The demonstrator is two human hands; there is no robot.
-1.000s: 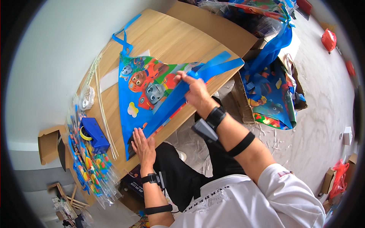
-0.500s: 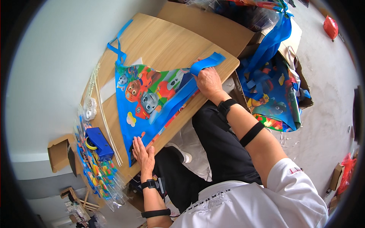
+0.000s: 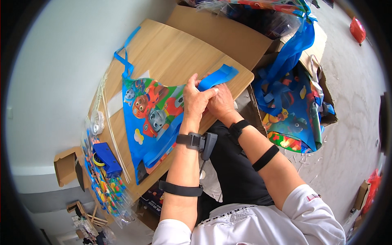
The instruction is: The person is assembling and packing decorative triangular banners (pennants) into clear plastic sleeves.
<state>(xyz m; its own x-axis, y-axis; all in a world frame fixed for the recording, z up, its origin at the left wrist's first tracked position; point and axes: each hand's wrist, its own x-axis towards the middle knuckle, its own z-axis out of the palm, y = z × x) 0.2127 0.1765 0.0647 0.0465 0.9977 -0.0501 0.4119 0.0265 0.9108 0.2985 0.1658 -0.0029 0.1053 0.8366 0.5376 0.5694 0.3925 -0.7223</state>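
A blue kite (image 3: pixel 141 116) with a cartoon print lies folded into a triangle on the wooden table, one thin blue tail trailing from its far left corner. At its right corner my hands meet, side by side. My left hand (image 3: pixel 197 100) pinches the corner with thumb and fingers closed. Beside it, my right hand (image 3: pixel 221 102) is closed at the base of a wide blue ribbon (image 3: pixel 220 76), whose free end sticks out past the fingers toward the table's right end. My fingers hide the spot where the ribbon meets the kite.
Thin white rods (image 3: pixel 114 139), a white roll (image 3: pixel 97 121), a blue tape dispenser (image 3: pixel 107 158) and wrapped printed packs (image 3: pixel 110 192) lie along the table's left side. A cardboard box (image 3: pixel 220 32) stands behind. More printed kites (image 3: pixel 292 118) fill an open box at the right.
My left hand has left the kite's near corner and moved up and right to join my right hand at the ribbon corner. My right hand stays there, shifted slightly.
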